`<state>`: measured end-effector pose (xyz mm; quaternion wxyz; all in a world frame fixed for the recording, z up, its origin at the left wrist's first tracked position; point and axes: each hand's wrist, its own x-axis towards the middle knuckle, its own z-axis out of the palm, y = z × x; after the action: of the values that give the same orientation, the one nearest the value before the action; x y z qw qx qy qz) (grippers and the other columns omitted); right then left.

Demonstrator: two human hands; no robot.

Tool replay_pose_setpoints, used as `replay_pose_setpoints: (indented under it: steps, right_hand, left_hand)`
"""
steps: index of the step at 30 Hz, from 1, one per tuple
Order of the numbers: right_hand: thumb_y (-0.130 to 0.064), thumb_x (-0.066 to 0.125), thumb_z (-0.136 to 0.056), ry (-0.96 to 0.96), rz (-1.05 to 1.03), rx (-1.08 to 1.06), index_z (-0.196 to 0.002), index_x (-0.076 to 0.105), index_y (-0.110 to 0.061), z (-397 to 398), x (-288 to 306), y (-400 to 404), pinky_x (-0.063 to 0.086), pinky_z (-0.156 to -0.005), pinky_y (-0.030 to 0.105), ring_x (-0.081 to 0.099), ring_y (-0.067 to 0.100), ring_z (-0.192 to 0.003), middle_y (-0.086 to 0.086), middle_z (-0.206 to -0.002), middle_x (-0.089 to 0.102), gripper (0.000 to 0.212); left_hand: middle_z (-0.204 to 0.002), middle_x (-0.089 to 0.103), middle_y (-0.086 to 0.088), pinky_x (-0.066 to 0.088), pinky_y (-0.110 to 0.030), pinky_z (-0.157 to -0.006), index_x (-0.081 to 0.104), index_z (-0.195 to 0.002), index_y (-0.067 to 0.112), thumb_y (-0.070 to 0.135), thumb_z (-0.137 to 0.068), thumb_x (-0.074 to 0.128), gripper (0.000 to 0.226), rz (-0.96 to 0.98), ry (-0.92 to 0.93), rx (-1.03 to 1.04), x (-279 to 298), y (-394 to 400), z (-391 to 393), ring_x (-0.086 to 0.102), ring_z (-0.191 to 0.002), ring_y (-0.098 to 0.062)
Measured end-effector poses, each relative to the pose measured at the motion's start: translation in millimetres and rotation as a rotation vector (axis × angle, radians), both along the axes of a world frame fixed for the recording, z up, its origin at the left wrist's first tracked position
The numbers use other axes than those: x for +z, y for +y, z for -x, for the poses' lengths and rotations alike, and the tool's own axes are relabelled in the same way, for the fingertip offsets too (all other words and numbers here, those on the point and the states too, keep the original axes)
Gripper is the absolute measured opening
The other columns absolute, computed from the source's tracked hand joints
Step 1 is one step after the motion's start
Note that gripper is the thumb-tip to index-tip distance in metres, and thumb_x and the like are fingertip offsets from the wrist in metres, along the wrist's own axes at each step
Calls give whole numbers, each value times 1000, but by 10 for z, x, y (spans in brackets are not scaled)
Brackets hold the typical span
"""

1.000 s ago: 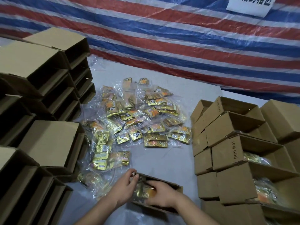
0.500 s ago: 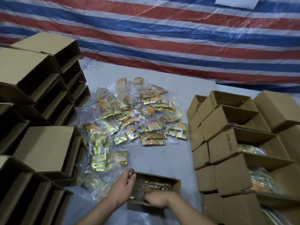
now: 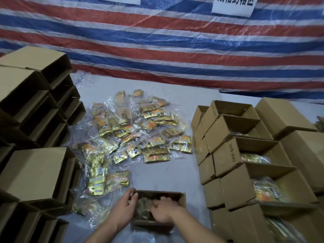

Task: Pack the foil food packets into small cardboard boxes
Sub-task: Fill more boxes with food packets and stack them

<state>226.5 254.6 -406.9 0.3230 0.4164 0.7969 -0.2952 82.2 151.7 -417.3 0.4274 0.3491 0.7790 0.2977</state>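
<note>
Two hands work at one small open cardboard box [image 3: 182,199] at the near edge of the grey surface [image 3: 175,172]. The left hand [image 3: 125,210] rests on the box's left end, fingers curled over the rim and the far-left corner, holding it. The right hand [image 3: 162,210] is down inside the box, knuckles up, fingers bent onto a clear-wrapped bundle of packets [image 3: 142,206] that lies in the box between the two hands; whether the fingers actually pinch the bundle or only press on it cannot be told.

Just beyond the left hand's fingertips, and slightly to its left, lies a bagged gold foil packet [image 3: 119,178], the near end of a strip of bagged packets that runs away along the left. Farther out, straight ahead of both hands, the main heap of foil packets [image 3: 138,130] spreads over the middle of the surface in loose clear bags, well apart from the box being filled.

To the right of the right hand stands a stepped stack of filled boxes [image 3: 233,186], open tops showing packets inside. To the left of the left hand are stacks of empty boxes [image 3: 35,172] lying on their sides, dark openings facing the heap.

Farthest off, behind everything, hangs a red, white and blue striped tarp [image 3: 175,50] with a white paper sign [image 3: 233,6] at its top.
</note>
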Motion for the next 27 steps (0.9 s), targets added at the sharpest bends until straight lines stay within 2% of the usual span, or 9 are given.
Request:
replay_pose_setpoints:
  steps: [3, 7, 10, 12, 14, 16, 19, 23, 27]
  right_hand:
    - [-48, 31, -97, 68, -9, -69, -131, 58, -18, -30, 22, -50, 38, -110, 42, 48, 35, -131, 16, -142, 52, 52]
    - [-40, 44, -91, 311, -217, -168, -94, 67, -13, -208, 122, -120, 50, -84, 33, 64, 32, -102, 10, -104, 71, 35]
    - [-37, 45, -92, 449, -510, -223, -83, 59, -20, -455, 227, -111, 45, -77, 32, 62, 24, -91, 1, -93, 66, 24]
    - [-35, 49, -92, 489, -655, -307, -94, 56, -25, -639, 258, -108, 43, -78, 27, 56, 16, -94, -5, -99, 57, 12]
    - [-37, 54, -93, 398, -607, -447, -129, 48, -22, -750, 250, -89, 43, -85, 23, 51, 15, -110, -3, -123, 49, 40]
    - [-38, 55, -96, 343, -370, -687, -146, 31, -18, -766, 194, -59, 40, -73, 18, 53, 15, -109, 1, -135, 47, 59]
    - [-31, 47, -102, 359, -81, -870, -135, 42, -12, -682, 75, -81, 40, -73, 23, 58, 21, -109, 7, -130, 59, 38]
    - [-27, 35, -106, 333, -114, -850, -120, 52, -11, -597, 12, -191, 45, -88, 29, 59, 29, -117, 13, -125, 63, 27]
    - [-29, 34, -106, 342, -110, -836, -112, 53, -18, -647, 69, -159, 43, -81, 25, 60, 23, -112, 7, -121, 64, 22]
  left_hand:
    - [-117, 65, -2, 48, -28, -89, 51, -129, 27, 39, -102, 42, 31, 17, -9, 10, -1, 5, -21, 62, -99, -13]
    - [-93, 70, 2, 49, -25, -71, 51, -128, 24, 36, -102, 44, 30, 10, -15, 43, -18, 10, -38, 66, -77, -12]
    - [-114, 68, -13, 51, -34, -85, 49, -134, 18, 36, -102, 44, 37, 35, -47, 65, 4, 35, -54, 66, -96, -27]
    - [-126, 63, -20, 48, -45, -100, 50, -136, 13, 35, -102, 44, 41, 47, -83, 83, 6, 37, -60, 60, -114, -36]
    - [-130, 60, -23, 44, -50, -104, 51, -136, 11, 35, -102, 45, 42, 55, -98, 76, 4, 6, -76, 56, -120, -39]
    - [-125, 62, -23, 46, -49, -100, 56, -130, 16, 37, -101, 47, 37, 54, -87, 58, -10, -25, -93, 60, -115, -36]
    - [-125, 62, -24, 47, -51, -98, 58, -129, 16, 38, -102, 43, 38, 75, -85, 64, -47, -15, -139, 60, -113, -39]
    - [-117, 66, -25, 53, -47, -85, 57, -128, 17, 42, -103, 32, 43, 92, -74, 89, -60, 34, -189, 66, -101, -37]
    - [-115, 66, -25, 52, -46, -87, 59, -124, 12, 35, -104, 33, 40, 82, -48, 87, -35, 62, -181, 66, -97, -36]
